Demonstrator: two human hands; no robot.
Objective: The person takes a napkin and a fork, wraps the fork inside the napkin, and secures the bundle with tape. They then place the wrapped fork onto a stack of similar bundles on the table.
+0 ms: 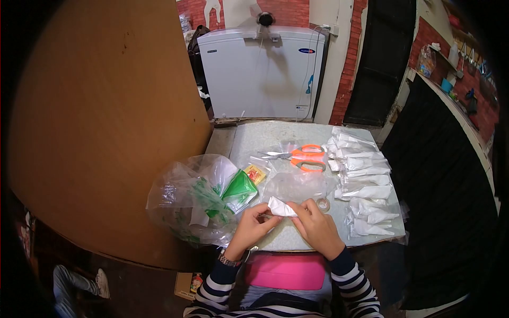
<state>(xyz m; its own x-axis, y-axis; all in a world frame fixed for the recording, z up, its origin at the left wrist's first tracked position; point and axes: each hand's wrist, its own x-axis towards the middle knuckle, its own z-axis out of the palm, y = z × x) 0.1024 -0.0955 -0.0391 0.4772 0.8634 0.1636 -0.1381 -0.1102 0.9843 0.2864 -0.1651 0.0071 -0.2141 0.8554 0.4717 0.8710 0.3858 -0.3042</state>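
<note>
Near the front edge of the table, a small white folded packet (281, 207) is held between both hands. The fingers of my left hand (254, 226) pinch its left end, and my right hand (316, 225) grips its right end. Just behind the hands lies a clear plastic bag (297, 186), with a roll of clear tape (323, 204) beside my right hand. Orange-handled scissors (307, 157) rest further back, blades pointing left. Many white wrapped packets (366, 175) form a column along the right side of the table.
Large clear plastic bags (185, 199) with a green piece (241, 186) and a small yellow and red packet (255, 174) lie at the left of the table (265, 132). A white chest freezer (260, 77) stands behind. Another person's leg (74, 281) shows at lower left.
</note>
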